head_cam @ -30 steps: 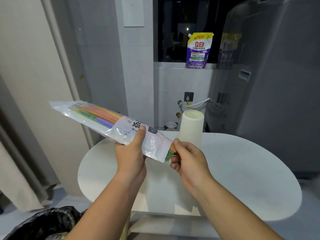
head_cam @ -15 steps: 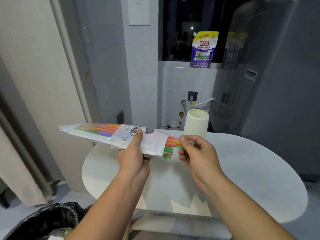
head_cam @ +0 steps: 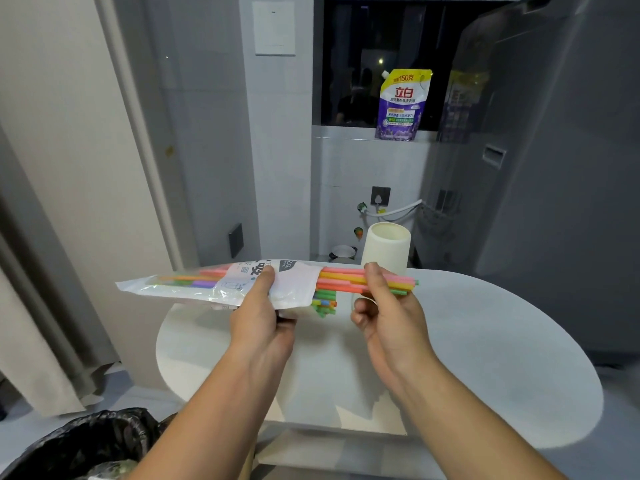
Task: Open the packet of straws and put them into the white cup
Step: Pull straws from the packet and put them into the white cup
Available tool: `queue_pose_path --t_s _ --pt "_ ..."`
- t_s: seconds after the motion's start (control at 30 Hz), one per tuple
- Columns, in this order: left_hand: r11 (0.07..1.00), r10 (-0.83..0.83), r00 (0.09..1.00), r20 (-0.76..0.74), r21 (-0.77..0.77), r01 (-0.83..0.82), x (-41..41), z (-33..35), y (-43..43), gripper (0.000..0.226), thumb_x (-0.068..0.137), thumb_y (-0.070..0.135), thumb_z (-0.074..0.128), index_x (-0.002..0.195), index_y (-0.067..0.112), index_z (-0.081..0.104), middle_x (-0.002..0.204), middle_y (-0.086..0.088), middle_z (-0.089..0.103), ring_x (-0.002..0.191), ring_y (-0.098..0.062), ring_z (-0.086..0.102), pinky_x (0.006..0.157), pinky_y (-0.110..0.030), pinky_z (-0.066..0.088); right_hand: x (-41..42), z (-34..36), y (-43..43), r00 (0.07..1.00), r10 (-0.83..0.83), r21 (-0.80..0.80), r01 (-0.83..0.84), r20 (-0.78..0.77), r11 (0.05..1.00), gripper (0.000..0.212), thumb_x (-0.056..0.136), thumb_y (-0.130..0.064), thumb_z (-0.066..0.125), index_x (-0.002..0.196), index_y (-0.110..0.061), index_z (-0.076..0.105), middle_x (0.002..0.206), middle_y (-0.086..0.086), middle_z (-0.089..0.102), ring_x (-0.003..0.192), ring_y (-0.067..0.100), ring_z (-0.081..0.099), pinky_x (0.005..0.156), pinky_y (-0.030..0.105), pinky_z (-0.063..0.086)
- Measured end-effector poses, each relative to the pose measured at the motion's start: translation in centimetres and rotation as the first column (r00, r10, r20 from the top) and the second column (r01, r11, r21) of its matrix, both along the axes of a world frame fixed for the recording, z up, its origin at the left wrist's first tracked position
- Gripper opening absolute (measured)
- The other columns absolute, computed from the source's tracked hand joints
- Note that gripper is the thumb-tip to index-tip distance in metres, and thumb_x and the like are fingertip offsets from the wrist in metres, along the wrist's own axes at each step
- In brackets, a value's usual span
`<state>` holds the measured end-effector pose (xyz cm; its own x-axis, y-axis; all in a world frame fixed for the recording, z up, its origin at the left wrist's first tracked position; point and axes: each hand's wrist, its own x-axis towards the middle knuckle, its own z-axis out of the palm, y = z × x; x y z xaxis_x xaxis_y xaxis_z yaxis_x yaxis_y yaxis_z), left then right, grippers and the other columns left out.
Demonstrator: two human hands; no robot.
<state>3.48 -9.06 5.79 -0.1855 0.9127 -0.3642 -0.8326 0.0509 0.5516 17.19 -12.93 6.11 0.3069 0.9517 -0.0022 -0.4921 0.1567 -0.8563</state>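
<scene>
My left hand (head_cam: 262, 315) grips the clear and white straw packet (head_cam: 221, 285), held level above the table with its open end pointing right. My right hand (head_cam: 388, 313) pinches a bundle of coloured straws (head_cam: 349, 280), pink, orange, yellow and green, drawn partway out of that open end. A few shorter green and blue straw ends stick out just below them. The white cup (head_cam: 386, 249) stands upright on the white table (head_cam: 485, 341), right behind my right hand, its lower part hidden by my fingers and the straws.
A black-lined rubbish bin (head_cam: 86, 445) sits at the lower left beside the table. A purple detergent pouch (head_cam: 401, 105) stands on the window ledge behind. A grey appliance (head_cam: 554, 168) fills the right side, and a curtain (head_cam: 34, 323) hangs at the left.
The packet has tilted down to level. My right hand has pulled the straws further out to the right, so a longer stretch of them shows outside the packet.
</scene>
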Motion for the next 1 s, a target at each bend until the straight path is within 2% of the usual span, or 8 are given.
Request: queue_pose_path --t_s 0.1,0.2,0.33,0.47,0.57,0.67,0.8,1.0 --pt "1.000 -0.002 1.000 0.013 -0.003 0.002 0.1 -0.1 -0.2 0.045 0.095 0.013 0.073 0.137 0.014 0.059 0.122 -0.005 0.077 0.085 -0.017 0.076 0.044 -0.020 0.053 0.3 0.1 0.5 0.997 -0.075 -0.025 0.076 0.028 0.997 0.023 0.094 -0.029 0.066 0.099 -0.007 0.068 0.064 0.000 0.053 0.055 0.011 0.048 0.055 0.026 0.047" --pt "1.000 -0.012 0.999 0.031 0.011 0.012 0.5 -0.2 -0.4 0.047 0.095 0.016 0.073 0.140 0.016 0.059 0.123 -0.005 0.077 0.087 -0.017 0.076 0.048 -0.024 0.057 0.3 0.3 0.6 0.997 -0.071 -0.007 0.071 0.037 0.997 0.019 0.096 -0.025 0.064 0.096 -0.006 0.067 0.066 0.001 0.054 0.056 0.011 0.047 0.055 0.025 0.046" --pt "0.999 -0.042 0.998 0.036 0.022 0.041 1.3 -0.3 -0.6 0.048 0.096 0.018 0.072 0.142 0.016 0.057 0.124 -0.007 0.077 0.092 -0.020 0.077 0.055 -0.029 0.063 -0.2 0.0 0.5 0.988 -0.039 -0.009 0.040 0.148 0.999 0.028 0.097 -0.028 0.063 0.104 -0.001 0.068 0.074 0.006 0.061 0.058 0.011 0.054 0.057 0.024 0.049" --pt "0.999 -0.026 0.997 0.067 -0.027 0.028 0.6 -0.1 -0.4 0.047 0.099 0.014 0.067 0.144 0.014 0.056 0.125 -0.005 0.074 0.081 -0.015 0.072 0.042 -0.019 0.052 0.2 0.3 0.3 0.972 -0.099 0.009 0.099 0.213 0.995 0.029 0.099 -0.034 0.058 0.092 -0.009 0.070 0.060 -0.001 0.052 0.055 0.012 0.045 0.057 0.027 0.042" --pt "0.998 -0.016 0.997 0.081 -0.054 0.021 0.1 0.0 -0.3 0.047 0.099 0.012 0.066 0.145 0.013 0.055 0.121 -0.005 0.074 0.078 -0.014 0.071 0.040 -0.018 0.050 0.4 0.5 -0.2 0.955 -0.127 0.031 0.123 0.268 0.992 0.032 0.100 -0.036 0.054 0.097 -0.008 0.070 0.061 0.003 0.045 0.055 0.013 0.041 0.052 0.024 0.037" --pt "0.997 -0.016 0.997 0.072 -0.068 0.021 0.2 0.0 -0.2 0.047 0.099 0.011 0.066 0.145 0.013 0.054 0.114 -0.004 0.073 0.076 -0.015 0.071 0.039 -0.018 0.050 0.2 0.5 -0.4 0.943 -0.161 0.025 0.161 0.292 0.987 0.034 0.100 -0.038 0.054 0.098 -0.008 0.071 0.060 0.003 0.049 0.055 0.012 0.044 0.052 0.023 0.040" --pt "0.997 0.007 0.998 0.055 -0.075 -0.003 -0.1 -0.1 0.2 0.045 0.098 0.011 0.067 0.142 0.014 0.056 0.111 -0.004 0.075 0.078 -0.015 0.073 0.045 -0.024 0.059 0.2 0.4 -0.2 0.926 -0.228 0.031 0.230 0.301 0.973 0.036 0.100 -0.038 0.054 0.098 -0.005 0.069 0.052 -0.003 0.055 0.049 0.009 0.050 0.059 0.029 0.045" --pt "0.996 0.028 0.999 0.027 -0.083 -0.026 -0.3 -0.3 0.2 0.041 0.096 0.012 0.069 0.135 0.015 0.059 0.122 -0.004 0.076 0.079 -0.015 0.074 0.058 -0.026 0.061 0.9 0.5 -0.3 0.939 -0.192 0.052 0.185 0.285 0.981 0.032 0.097 -0.037 0.059 0.091 -0.007 0.070 0.061 0.003 0.051 0.056 0.014 0.045 0.054 0.026 0.041"
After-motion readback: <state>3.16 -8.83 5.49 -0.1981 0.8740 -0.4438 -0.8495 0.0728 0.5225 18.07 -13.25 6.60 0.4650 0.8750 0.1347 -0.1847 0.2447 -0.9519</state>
